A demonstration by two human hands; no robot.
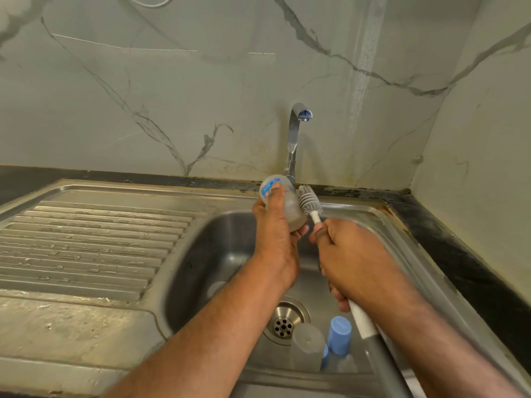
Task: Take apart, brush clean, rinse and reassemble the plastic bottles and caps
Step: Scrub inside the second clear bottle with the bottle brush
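Stainless steel sink (359, 214) set into a dark countertop (459, 248), backed by pale marble-veined wall panels (172, 96) meeting in a corner at the right. Ribbed draining board (94, 245) to the left of the basin, wet in streaks. Chrome tap (296, 133) upright behind the basin, spout turned toward the camera. Grime and rust marks along the seam between counter and wall.

Left hand (275, 237) raised over the back of the basin, fingers and thumb wrapped round a cloudy plastic bottle (283, 202) with a blue printed label, bottle tilted. Right hand (350, 257) closed round the white and grey handle of a bottle brush (309, 200), grey bristle head lying against the side of the bottle, just below the tap's base.

Down in the basin, near the drain (284, 321): a clear cap (307, 346) and a blue cap (340, 334) standing close together, with another clear bottle (344, 366) lying beside them, partly hidden by the brush handle.

Open room over the draining board and the left half of the basin; right rim of the sink close beside the right forearm.
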